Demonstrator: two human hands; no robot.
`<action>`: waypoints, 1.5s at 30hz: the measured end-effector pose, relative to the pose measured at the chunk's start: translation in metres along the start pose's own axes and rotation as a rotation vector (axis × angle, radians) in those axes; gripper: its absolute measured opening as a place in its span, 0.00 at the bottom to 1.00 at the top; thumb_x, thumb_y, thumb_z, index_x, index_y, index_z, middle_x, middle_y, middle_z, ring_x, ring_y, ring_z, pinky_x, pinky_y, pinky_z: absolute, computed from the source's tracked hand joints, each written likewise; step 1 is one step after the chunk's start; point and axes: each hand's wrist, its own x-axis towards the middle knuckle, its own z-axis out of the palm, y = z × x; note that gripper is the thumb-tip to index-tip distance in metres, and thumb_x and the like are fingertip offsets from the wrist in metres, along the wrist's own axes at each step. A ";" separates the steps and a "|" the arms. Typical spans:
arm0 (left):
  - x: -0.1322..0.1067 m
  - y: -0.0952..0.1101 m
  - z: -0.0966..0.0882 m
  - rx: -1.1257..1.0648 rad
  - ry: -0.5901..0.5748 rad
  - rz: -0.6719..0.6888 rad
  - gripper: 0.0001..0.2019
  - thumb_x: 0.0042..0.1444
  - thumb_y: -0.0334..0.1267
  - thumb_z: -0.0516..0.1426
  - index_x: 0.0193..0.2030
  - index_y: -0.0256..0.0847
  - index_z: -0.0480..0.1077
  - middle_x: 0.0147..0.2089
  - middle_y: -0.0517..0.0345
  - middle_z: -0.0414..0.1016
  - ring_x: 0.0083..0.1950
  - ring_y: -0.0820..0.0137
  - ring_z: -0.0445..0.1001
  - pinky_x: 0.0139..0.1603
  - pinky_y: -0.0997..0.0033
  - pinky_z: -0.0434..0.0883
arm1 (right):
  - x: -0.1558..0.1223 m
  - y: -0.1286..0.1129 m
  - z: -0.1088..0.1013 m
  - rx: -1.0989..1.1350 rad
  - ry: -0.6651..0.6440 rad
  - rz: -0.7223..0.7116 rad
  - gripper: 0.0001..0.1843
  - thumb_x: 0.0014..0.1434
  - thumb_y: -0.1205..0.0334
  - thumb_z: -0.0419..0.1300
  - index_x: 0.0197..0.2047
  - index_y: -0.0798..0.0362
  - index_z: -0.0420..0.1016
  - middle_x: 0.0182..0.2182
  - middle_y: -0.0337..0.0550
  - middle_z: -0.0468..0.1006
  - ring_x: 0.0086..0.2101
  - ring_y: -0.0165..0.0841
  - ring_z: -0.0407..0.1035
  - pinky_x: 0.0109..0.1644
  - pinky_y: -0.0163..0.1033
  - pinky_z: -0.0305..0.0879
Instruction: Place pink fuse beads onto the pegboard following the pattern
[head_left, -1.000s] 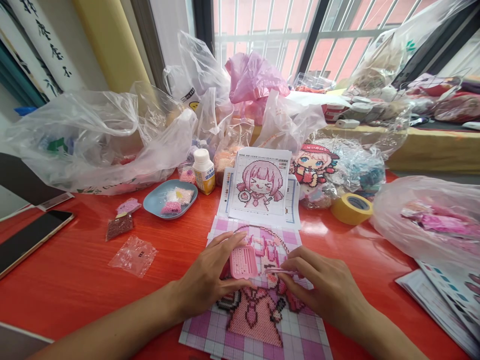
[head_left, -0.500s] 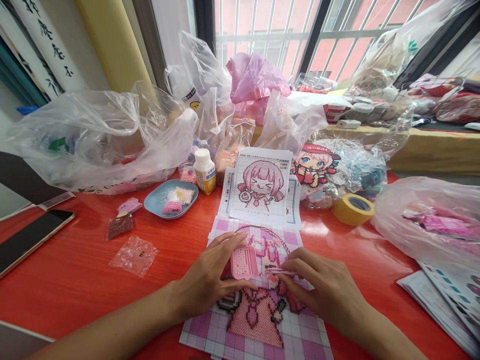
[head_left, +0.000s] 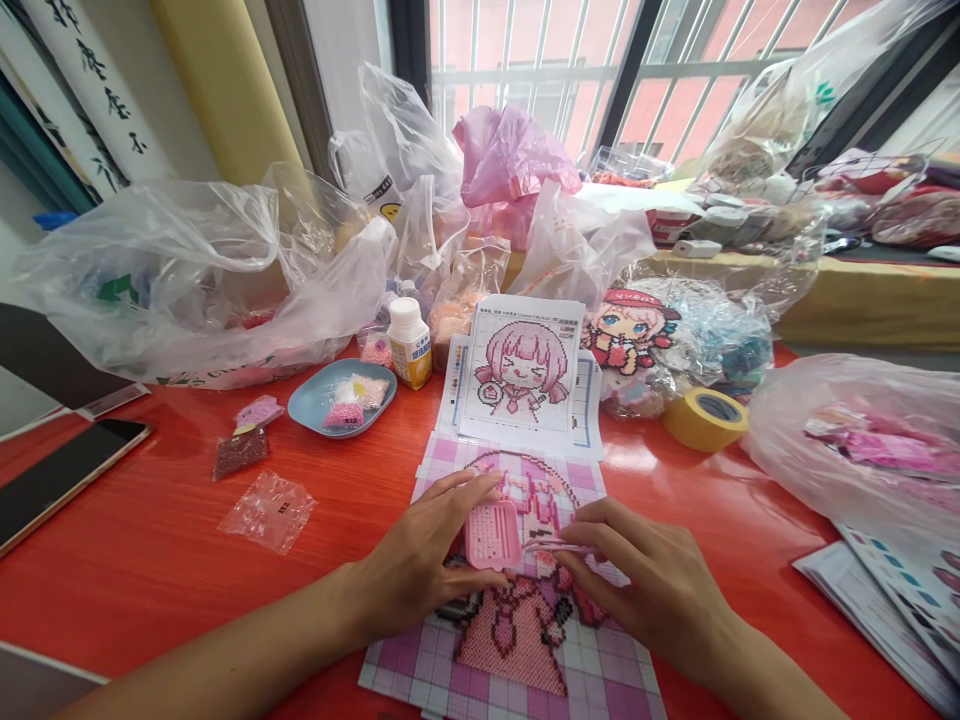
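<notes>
My left hand [head_left: 431,535] grips a small pink bead tray [head_left: 493,535] with a ridged inside, thumb below and fingers above it. Between the thumb and fingers of my right hand [head_left: 637,565] is a pair of pink tweezers [head_left: 559,546], its tips close to the tray's right edge. Both hands hover over a fuse bead picture [head_left: 510,640] of a pink-haired figure on a pink and white checked pegboard [head_left: 409,655]. Part of the picture's face lies hidden behind the tray and fingers.
A printed pattern [head_left: 521,370] stands beyond the board. Left are a blue plate [head_left: 307,405] with bead bags, a white bottle [head_left: 409,335], an empty clear bag [head_left: 270,510] and a phone [head_left: 67,475]. Right are yellow tape [head_left: 705,418] and a plastic bag [head_left: 795,430].
The bead tray has shifted slightly right and down with my left hand. The tweezer tips now sit nearer the tray's edge.
</notes>
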 end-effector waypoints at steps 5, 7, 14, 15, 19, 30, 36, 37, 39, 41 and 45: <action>0.001 0.001 -0.002 -0.010 -0.018 0.013 0.37 0.55 0.50 0.59 0.67 0.42 0.50 0.58 0.42 0.72 0.61 0.55 0.69 0.60 0.52 0.70 | 0.000 -0.002 0.000 0.027 -0.015 -0.009 0.05 0.64 0.62 0.55 0.39 0.53 0.69 0.30 0.39 0.73 0.26 0.24 0.68 0.23 0.30 0.58; 0.001 0.002 -0.003 -0.014 -0.020 0.013 0.37 0.55 0.50 0.59 0.67 0.42 0.50 0.57 0.42 0.72 0.61 0.55 0.69 0.60 0.52 0.70 | 0.000 -0.001 0.000 0.033 -0.014 -0.009 0.05 0.64 0.62 0.55 0.39 0.53 0.70 0.30 0.39 0.73 0.26 0.24 0.69 0.24 0.30 0.59; 0.002 0.002 -0.002 -0.025 -0.024 0.017 0.38 0.54 0.49 0.59 0.68 0.42 0.49 0.57 0.41 0.72 0.62 0.54 0.68 0.60 0.51 0.69 | -0.001 -0.002 0.000 0.049 0.016 0.010 0.04 0.63 0.64 0.55 0.41 0.53 0.69 0.31 0.40 0.73 0.27 0.25 0.69 0.24 0.30 0.61; 0.002 0.002 -0.002 -0.028 -0.027 0.018 0.38 0.54 0.50 0.59 0.68 0.42 0.49 0.57 0.41 0.72 0.62 0.54 0.68 0.60 0.51 0.69 | -0.001 -0.004 0.001 0.060 0.012 0.010 0.04 0.63 0.65 0.55 0.42 0.53 0.69 0.31 0.40 0.73 0.28 0.25 0.69 0.25 0.30 0.62; 0.003 0.003 -0.003 -0.039 -0.037 0.024 0.39 0.54 0.52 0.59 0.68 0.42 0.47 0.55 0.43 0.74 0.61 0.56 0.69 0.61 0.53 0.69 | 0.000 -0.009 0.003 0.100 -0.031 -0.004 0.08 0.65 0.66 0.51 0.46 0.54 0.69 0.34 0.42 0.74 0.31 0.26 0.70 0.29 0.30 0.66; 0.004 0.005 -0.004 -0.047 -0.038 0.054 0.39 0.55 0.53 0.57 0.68 0.41 0.46 0.52 0.44 0.77 0.59 0.58 0.72 0.62 0.53 0.67 | -0.002 -0.009 0.005 0.116 -0.052 -0.009 0.09 0.65 0.67 0.51 0.47 0.55 0.69 0.34 0.43 0.74 0.31 0.27 0.71 0.29 0.31 0.67; 0.005 0.004 -0.002 -0.051 -0.035 0.064 0.38 0.55 0.53 0.57 0.67 0.39 0.48 0.51 0.43 0.77 0.58 0.58 0.72 0.61 0.53 0.68 | -0.003 -0.008 0.006 0.136 -0.048 -0.011 0.08 0.65 0.67 0.51 0.46 0.54 0.68 0.34 0.43 0.73 0.31 0.26 0.70 0.30 0.31 0.67; 0.004 0.004 -0.002 -0.051 -0.034 0.065 0.38 0.55 0.53 0.57 0.67 0.39 0.48 0.51 0.43 0.77 0.58 0.58 0.72 0.61 0.53 0.68 | -0.003 -0.008 0.006 0.139 -0.048 -0.013 0.07 0.65 0.67 0.51 0.46 0.55 0.68 0.34 0.43 0.73 0.31 0.27 0.70 0.30 0.31 0.67; 0.004 0.004 -0.002 -0.052 -0.034 0.064 0.38 0.55 0.54 0.57 0.67 0.39 0.48 0.51 0.43 0.77 0.58 0.58 0.72 0.61 0.53 0.68 | -0.002 -0.008 0.006 0.142 -0.052 -0.013 0.07 0.65 0.67 0.51 0.46 0.55 0.68 0.34 0.43 0.73 0.31 0.27 0.70 0.30 0.32 0.67; 0.003 0.004 -0.002 -0.051 -0.034 0.063 0.38 0.55 0.54 0.57 0.66 0.40 0.48 0.51 0.43 0.77 0.58 0.58 0.73 0.61 0.53 0.68 | -0.002 -0.009 0.006 0.144 -0.060 -0.008 0.08 0.65 0.67 0.51 0.46 0.54 0.68 0.34 0.43 0.73 0.30 0.27 0.69 0.30 0.32 0.67; 0.004 0.004 -0.001 -0.046 -0.034 0.062 0.38 0.55 0.54 0.57 0.66 0.40 0.49 0.51 0.44 0.77 0.58 0.58 0.73 0.60 0.54 0.69 | -0.002 -0.009 0.006 0.143 -0.063 -0.004 0.08 0.66 0.67 0.51 0.45 0.54 0.69 0.34 0.43 0.73 0.30 0.26 0.69 0.30 0.32 0.67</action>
